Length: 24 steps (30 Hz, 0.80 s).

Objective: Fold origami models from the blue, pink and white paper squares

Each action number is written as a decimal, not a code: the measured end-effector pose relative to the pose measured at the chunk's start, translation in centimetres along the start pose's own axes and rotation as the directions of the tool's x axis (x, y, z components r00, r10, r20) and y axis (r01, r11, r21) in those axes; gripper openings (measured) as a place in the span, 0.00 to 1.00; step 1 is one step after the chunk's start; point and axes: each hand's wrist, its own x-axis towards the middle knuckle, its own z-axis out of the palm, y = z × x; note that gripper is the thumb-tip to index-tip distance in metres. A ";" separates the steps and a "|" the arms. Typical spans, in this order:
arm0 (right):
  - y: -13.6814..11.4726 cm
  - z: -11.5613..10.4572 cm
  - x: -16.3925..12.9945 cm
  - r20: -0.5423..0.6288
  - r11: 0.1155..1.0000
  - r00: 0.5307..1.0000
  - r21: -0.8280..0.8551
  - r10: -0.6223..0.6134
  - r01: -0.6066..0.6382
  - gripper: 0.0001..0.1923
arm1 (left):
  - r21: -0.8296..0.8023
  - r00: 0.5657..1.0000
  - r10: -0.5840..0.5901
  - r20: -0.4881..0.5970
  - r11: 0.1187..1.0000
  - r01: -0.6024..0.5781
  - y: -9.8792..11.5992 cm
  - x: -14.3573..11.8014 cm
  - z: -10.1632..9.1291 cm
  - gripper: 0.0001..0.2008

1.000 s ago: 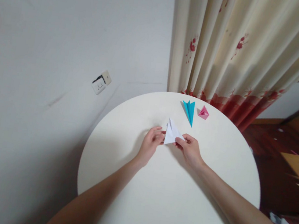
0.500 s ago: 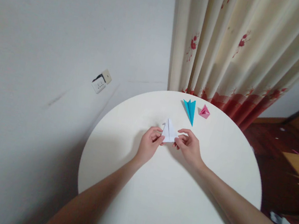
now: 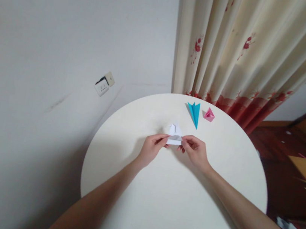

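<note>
Partly folded white paper point(image 3: 174, 135) pinched at both lower corners — left hand point(image 3: 152, 149) and right hand point(image 3: 194, 153) each grasping an end, just above the table point(image 3: 174, 208). Seemingly mid-fold, shape unfinished beside the finished blue point(image 3: 194, 112) and pink point(image 3: 208, 114) pieces. Long axis left-right, small peak pointing away.

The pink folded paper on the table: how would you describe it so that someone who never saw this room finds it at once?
Look at the round white table, at its far edge near the curtain. The pink folded paper lies there, right of the blue folded paper. It is small and squat, while the blue one is long and pointed.
</note>
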 end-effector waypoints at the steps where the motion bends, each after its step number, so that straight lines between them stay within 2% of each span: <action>1: 0.0 0.0 0.0 -0.004 1.000 1.000 0.001 -0.001 0.001 0.12 | -0.041 1.000 -0.002 0.004 0.999 0.002 0.0 -0.1 0.0 0.17; 3: 0.0 0.0 0.0 -0.013 1.000 1.000 0.000 -0.002 0.002 0.11 | -0.069 1.000 -0.008 -0.003 0.998 0.007 0.1 -0.1 0.1 0.18; 7: 0.2 -0.2 0.0 -0.026 0.999 0.999 -0.034 -0.022 0.021 0.10 | 0.029 0.999 -0.018 -0.032 0.999 0.019 0.3 -0.2 0.2 0.14; 11: 0.2 -0.3 -0.1 -0.007 0.999 1.000 -0.035 -0.023 0.023 0.10 | 0.050 0.998 -0.032 -0.048 0.998 0.035 0.2 -0.2 0.4 0.12; 14: 0.4 -0.1 -0.1 -0.012 1.000 1.000 -0.006 -0.008 0.008 0.11 | 0.064 0.998 0.001 -0.056 0.998 0.003 0.0 -0.2 0.6 0.12; 19: 0.9 0.2 0.0 -0.042 1.000 0.999 0.024 0.002 -0.001 0.15 | -0.008 0.998 0.038 -0.042 0.999 -0.039 -0.2 -0.1 0.9 0.19; 24: 0.7 0.2 0.0 -0.023 0.995 1.000 0.098 -0.008 0.010 0.22 | 0.024 0.996 0.086 -0.027 0.996 -0.085 -0.2 -0.3 1.0 0.18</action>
